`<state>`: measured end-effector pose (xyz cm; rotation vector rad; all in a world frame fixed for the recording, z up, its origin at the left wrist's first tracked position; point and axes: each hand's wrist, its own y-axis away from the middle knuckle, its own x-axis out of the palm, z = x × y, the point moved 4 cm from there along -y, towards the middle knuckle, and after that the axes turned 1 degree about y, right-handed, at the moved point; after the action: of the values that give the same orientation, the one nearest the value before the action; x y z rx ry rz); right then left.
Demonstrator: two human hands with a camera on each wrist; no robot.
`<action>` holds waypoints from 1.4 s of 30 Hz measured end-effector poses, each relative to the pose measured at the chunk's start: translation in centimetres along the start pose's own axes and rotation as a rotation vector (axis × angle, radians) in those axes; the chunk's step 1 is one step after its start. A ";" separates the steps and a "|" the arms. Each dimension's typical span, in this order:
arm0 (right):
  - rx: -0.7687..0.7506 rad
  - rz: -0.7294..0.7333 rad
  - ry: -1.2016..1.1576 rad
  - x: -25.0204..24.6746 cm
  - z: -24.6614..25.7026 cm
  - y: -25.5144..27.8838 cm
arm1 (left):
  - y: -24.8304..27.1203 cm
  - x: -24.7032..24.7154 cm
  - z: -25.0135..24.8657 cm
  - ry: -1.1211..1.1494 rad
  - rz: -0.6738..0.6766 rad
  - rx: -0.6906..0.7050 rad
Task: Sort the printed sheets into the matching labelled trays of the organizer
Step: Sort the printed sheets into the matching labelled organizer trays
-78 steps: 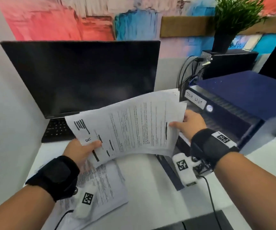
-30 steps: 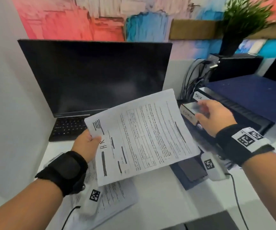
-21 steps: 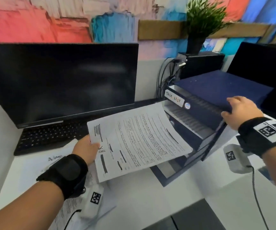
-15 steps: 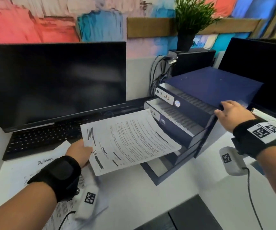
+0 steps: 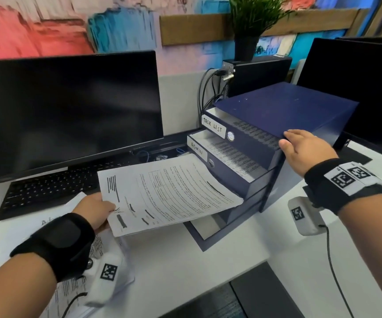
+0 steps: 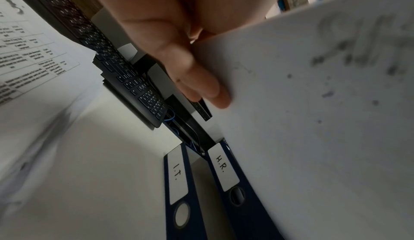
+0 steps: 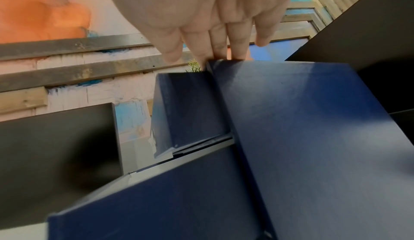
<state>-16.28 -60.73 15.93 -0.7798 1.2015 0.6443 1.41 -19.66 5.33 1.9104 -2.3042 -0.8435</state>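
Left hand (image 5: 93, 211) pinches the HR-marked sheet (image 5: 169, 191) at centre frame, far edge angled toward the lower trays. Right hand (image 5: 304, 149), fingers straight, rests on the organizer (image 5: 284, 106) at right, apparently steadying it for the insertion.

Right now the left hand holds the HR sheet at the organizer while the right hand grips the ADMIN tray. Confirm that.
Wrong on one point: the right hand rests on the organizer's top edge, not the ADMIN tray, as the head view shows. The left hand does hold the HR sheet.
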 end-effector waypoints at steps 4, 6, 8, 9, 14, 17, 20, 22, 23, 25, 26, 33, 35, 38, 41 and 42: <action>-0.016 0.015 -0.006 -0.2 -0.1 0.0 | 0.0 0.1 -0.7 0.014 -0.042 -0.004; -0.026 0.017 -0.006 -0.2 -0.2 0.1 | 0.1 0.0 -1.1 0.025 -0.059 -0.006; -0.038 0.021 0.001 -0.3 -0.2 0.1 | 0.3 0.0 -1.4 0.032 -0.067 -0.004; -0.042 0.025 0.005 -0.3 -0.3 0.1 | 0.4 0.1 -1.5 0.035 -0.066 -0.003; -0.045 0.042 0.013 -0.5 -0.2 0.2 | 0.8 1.2 -2.4 0.045 -0.058 0.022; -0.051 0.051 0.022 -0.6 -0.1 0.2 | 0.9 2.3 -3.0 0.051 -0.044 0.040; -0.048 0.064 0.023 -0.6 -0.1 0.1 | 0.9 3.6 -3.6 0.036 -0.025 0.047; -0.037 0.069 0.018 -0.6 -0.2 0.0 | 0.8 4.5 -4.0 0.032 -0.012 0.058; -0.033 0.071 0.017 -0.6 -0.1 0.0 | 0.6 4.9 -4.1 0.033 -0.008 0.060; -0.027 0.071 0.021 -0.7 0.0 -0.1 | 0.2 5.8 -4.1 0.032 0.008 0.055; -0.024 0.068 0.023 -0.7 0.1 -0.1 | 0.1 6.3 -4.1 0.033 0.022 0.047; -0.011 0.065 0.038 -0.8 0.4 -0.1 | -1.0 9.5 -4.3 -0.051 0.102 0.030; 0.000 0.065 0.041 -0.7 0.4 -0.1 | -1.0 10.6 -4.3 0.031 0.153 -0.009; 0.010 0.067 0.037 -0.8 0.5 -0.1 | -0.9 12.2 -4.6 0.149 0.206 -0.020; 0.013 0.070 0.047 -0.8 0.6 0.0 | -1.1 13.6 -4.7 0.214 0.228 -0.033; 0.015 0.070 0.050 -0.8 0.6 0.0 | -1.2 14.0 -4.8 0.227 0.228 -0.034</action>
<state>-16.11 -60.25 16.82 -0.7475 1.2822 0.6765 0.80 -34.48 4.51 1.5963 -2.2944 -0.6041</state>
